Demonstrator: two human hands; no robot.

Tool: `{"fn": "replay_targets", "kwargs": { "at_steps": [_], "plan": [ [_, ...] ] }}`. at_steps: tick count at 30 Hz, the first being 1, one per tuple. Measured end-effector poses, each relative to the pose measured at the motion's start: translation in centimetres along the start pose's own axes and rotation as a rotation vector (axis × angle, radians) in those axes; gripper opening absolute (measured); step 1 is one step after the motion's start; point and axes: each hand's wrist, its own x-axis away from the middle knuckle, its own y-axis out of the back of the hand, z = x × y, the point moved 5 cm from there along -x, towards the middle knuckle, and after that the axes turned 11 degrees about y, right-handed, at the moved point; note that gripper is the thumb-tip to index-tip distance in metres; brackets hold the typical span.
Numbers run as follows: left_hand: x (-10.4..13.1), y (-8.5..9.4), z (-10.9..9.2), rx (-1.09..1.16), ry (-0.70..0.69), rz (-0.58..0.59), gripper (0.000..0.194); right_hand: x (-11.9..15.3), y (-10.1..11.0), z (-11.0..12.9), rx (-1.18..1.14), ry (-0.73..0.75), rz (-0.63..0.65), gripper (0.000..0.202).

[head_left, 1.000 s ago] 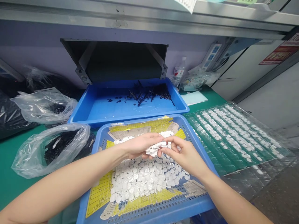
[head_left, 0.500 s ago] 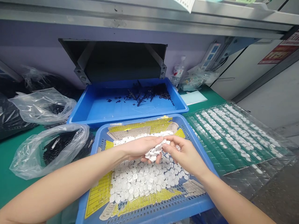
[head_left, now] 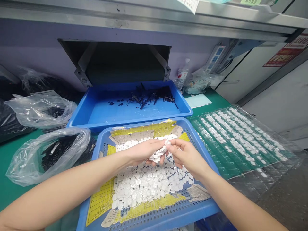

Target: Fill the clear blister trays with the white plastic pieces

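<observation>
My left hand (head_left: pixel 148 150) is cupped round a handful of small white square plastic pieces (head_left: pixel 157 155). At the upper end of that handful, the fingers of my right hand (head_left: pixel 184 155) pinch a white piece (head_left: pixel 167 142). Both hands are above a blue perforated basket (head_left: pixel 101 224), where many more loose white pieces (head_left: pixel 141 189) are heaped. Yellow and pale paper labels (head_left: pixel 99 205) are stuck inside the basket. My left fingers are partly hidden behind the pieces.
Behind the basket is a blue tray (head_left: pixel 101 114) with small black parts (head_left: pixel 163 94). Clear bags of black parts (head_left: pixel 57 150) lie at left. At right, a clear plastic sheet (head_left: pixel 214 160) carries rows of white pieces (head_left: pixel 238 138). A bottle (head_left: pixel 182 75) stands behind.
My right fingers have closed in on the top of the handful and now pinch a white piece there. The whole view has shifted slightly.
</observation>
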Motion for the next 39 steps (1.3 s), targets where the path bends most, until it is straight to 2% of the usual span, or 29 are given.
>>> {"fn": "replay_targets", "kwargs": {
  "at_steps": [4, 9, 15, 21, 23, 26, 29, 31, 33, 39],
  "plan": [
    [-0.2, 0.1, 0.3, 0.042, 0.061, 0.011, 0.046, 0.1, -0.5, -0.9, -0.297, -0.138, 0.07, 0.022],
    [0.0, -0.1, 0.3, 0.009, 0.099, 0.009, 0.048, 0.2, -0.8, -0.9, -0.431, -0.179, 0.094, 0.025],
    [0.2, -0.3, 0.0, 0.018, 0.071, 0.047, 0.046, 0.2, -1.0, -1.0, -0.484, -0.214, 0.063, 0.027],
    [0.1, 0.1, 0.3, 0.127, 0.103, 0.07, 0.047, -0.1, -0.3, -1.2, -0.661, -0.253, -0.054, 0.03],
    [0.1, 0.1, 0.4, 0.145, 0.12, 0.086, 0.049, -0.2, -0.1, -1.0, -0.702, -0.22, -0.079, 0.034],
    [0.1, 0.2, 0.4, 0.162, 0.124, 0.089, 0.052, -0.3, 0.5, -0.4, -0.536, -0.086, -0.125, 0.027],
    [0.1, 0.1, 0.3, 0.128, 0.114, 0.078, 0.048, -0.1, 0.8, 0.5, -0.094, 0.042, -0.128, 0.008],
    [0.1, 0.0, 0.3, 0.102, 0.103, 0.059, 0.045, 0.0, 0.8, 1.3, 0.226, 0.142, -0.114, 0.012],
    [0.2, 0.0, 0.1, 0.104, 0.07, 0.04, 0.046, 0.2, 0.6, 1.9, 0.448, 0.229, -0.09, 0.018],
    [0.4, -0.3, -0.4, 0.083, -0.055, 0.097, 0.046, 0.4, 0.2, 2.3, 0.627, 0.399, 0.009, 0.028]
  ]
}}
